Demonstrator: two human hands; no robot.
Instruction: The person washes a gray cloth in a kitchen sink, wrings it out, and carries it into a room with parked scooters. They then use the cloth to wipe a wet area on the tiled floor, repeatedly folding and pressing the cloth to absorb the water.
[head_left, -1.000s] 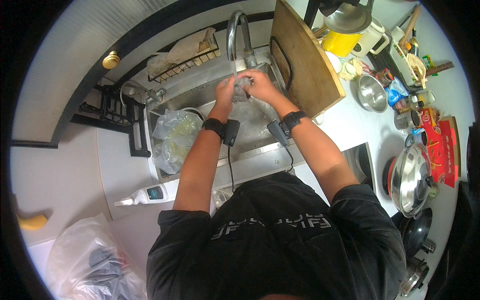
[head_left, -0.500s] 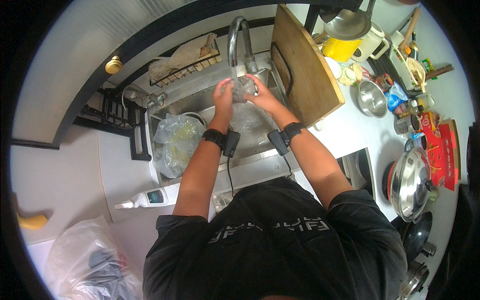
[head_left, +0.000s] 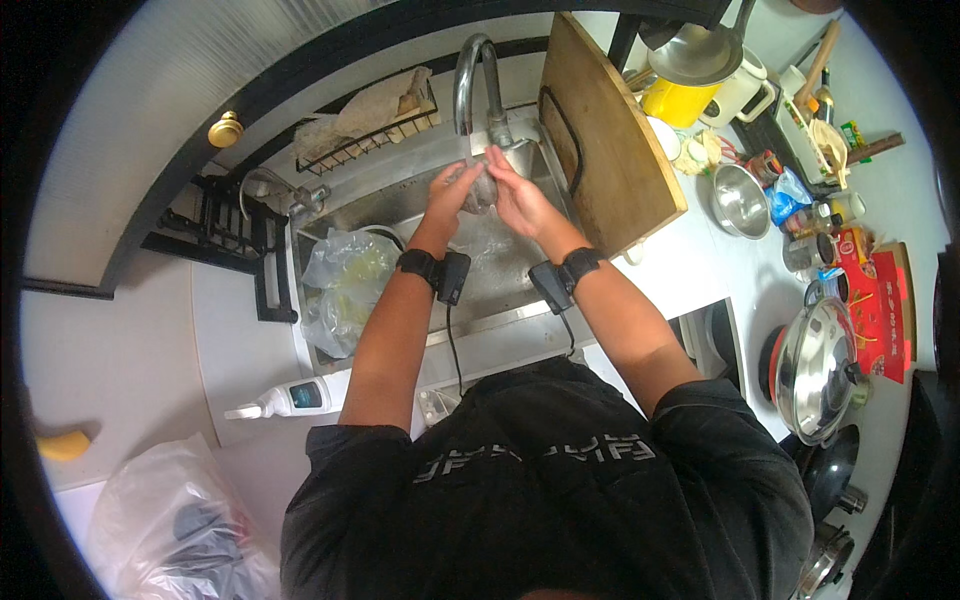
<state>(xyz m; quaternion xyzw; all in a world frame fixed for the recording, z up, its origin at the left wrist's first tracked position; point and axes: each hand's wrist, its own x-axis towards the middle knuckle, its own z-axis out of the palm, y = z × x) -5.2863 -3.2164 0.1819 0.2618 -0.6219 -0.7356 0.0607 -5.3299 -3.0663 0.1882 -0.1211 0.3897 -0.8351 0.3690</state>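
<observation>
Under the spout of the curved metal faucet [head_left: 466,95], my two hands meet over the sink [head_left: 510,290]. My left hand [head_left: 446,195] is closed round a small, rounded, greyish thing [head_left: 481,194] with a wet shine; its kind I cannot make out. On the other side my right hand [head_left: 524,205] lies along it, fingers stretched and close together, palm turned inward. Part of the thing is hidden by my fingers. A clear plastic bag [head_left: 345,280] with something pale green inside sits in the left part of the sink.
A wooden cutting board [head_left: 615,140] leans upright at the sink's right side. A white spray bottle [head_left: 290,398] lies at the front left. On the right counter stand a metal bowl [head_left: 741,200] and a lidded pan [head_left: 815,370]. A wire rack [head_left: 370,145] hangs behind the sink.
My right hand has straightened its fingers and turned its palm inward. The greyish thing now shows as a more compact, rounded shape between my hands.
</observation>
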